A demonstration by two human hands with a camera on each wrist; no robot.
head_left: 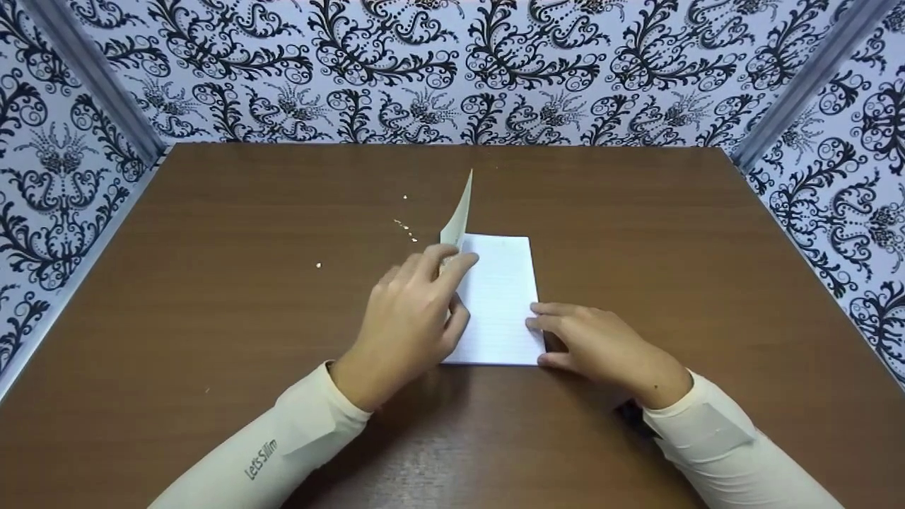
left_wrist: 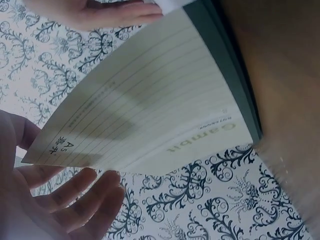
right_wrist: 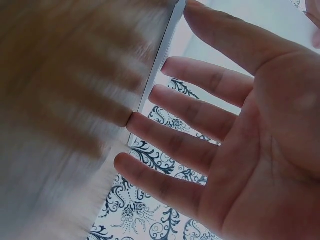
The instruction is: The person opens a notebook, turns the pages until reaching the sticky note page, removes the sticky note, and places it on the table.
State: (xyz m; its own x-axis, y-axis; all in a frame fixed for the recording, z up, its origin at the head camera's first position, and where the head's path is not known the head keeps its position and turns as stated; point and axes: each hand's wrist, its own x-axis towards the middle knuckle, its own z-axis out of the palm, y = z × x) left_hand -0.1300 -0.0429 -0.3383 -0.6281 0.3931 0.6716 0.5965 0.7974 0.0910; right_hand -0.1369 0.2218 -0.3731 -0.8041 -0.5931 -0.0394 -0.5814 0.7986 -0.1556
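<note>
A notepad (head_left: 498,304) with white lined paper lies on the table, and one sheet stands raised along its left side. In the left wrist view this curved, lined sheet (left_wrist: 145,95) shows the printed word "Gambit" and a dark green binding strip (left_wrist: 230,65) along its edge. My left hand (head_left: 417,304) is over the pad's left part, holding the sheet's lower edge between thumb and fingers. On the right, my right hand (head_left: 601,343) rests at the pad's right edge. Its straight fingers (right_wrist: 175,142) touch that edge, with the thumb near the lower right corner.
The brown wooden table (head_left: 212,297) extends around the pad. Several small white scraps (head_left: 405,226) lie to the left of and behind it. Black-and-white patterned walls (head_left: 452,71) enclose the back and both sides.
</note>
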